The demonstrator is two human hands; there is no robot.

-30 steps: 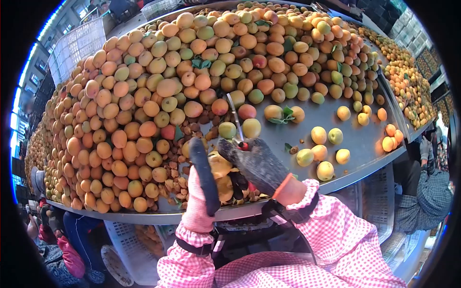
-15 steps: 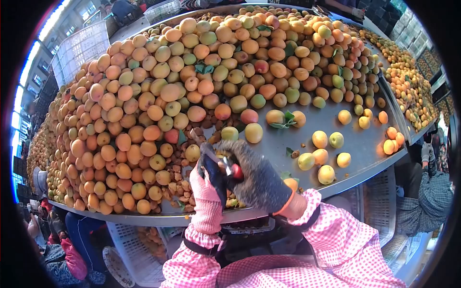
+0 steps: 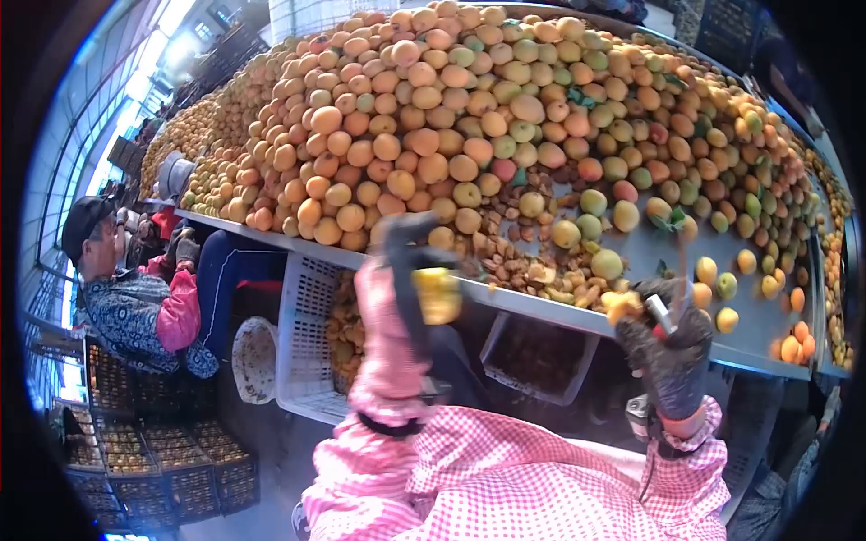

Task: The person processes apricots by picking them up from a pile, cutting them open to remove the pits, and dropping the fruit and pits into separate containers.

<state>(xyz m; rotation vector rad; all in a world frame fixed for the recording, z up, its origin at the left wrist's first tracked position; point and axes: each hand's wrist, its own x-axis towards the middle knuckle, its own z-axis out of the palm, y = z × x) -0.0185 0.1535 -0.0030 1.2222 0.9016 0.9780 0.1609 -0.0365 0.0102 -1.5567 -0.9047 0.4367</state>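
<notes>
Up close, the left hand [image 3: 397,298], in a pink knitted glove with dark coated fingers, is closed around a yellow apricot piece [image 3: 438,296], which sits against the fingertips just below the edge of the steel table [image 3: 667,347] and above a white plastic crate [image 3: 311,338]. To its right, the right hand [image 3: 672,347], in a fuzzy dark grey glove with an orange cuff, grips a small knife [image 3: 666,307] whose pale blade points upward; a second orange-yellow apricot piece [image 3: 622,305] rests at the top of that glove, touching the fingers. Both forearms wear pink-and-white checked sleeves with gathered cuffs. Behind the hands, round, smooth-skinned apricots [image 3: 505,117] in orange, yellow and green are heaped high across the table, with a band of brown, wrinkled pits [image 3: 523,261] and cut halves lying along the near edge. A second slatted crate [image 3: 537,356] under the table holds dark contents that cannot be made out. At left, another person in a dark cap and patterned jacket [image 3: 135,316] sits beside the table, near stacked dark crates [image 3: 153,451] on the floor.
</notes>
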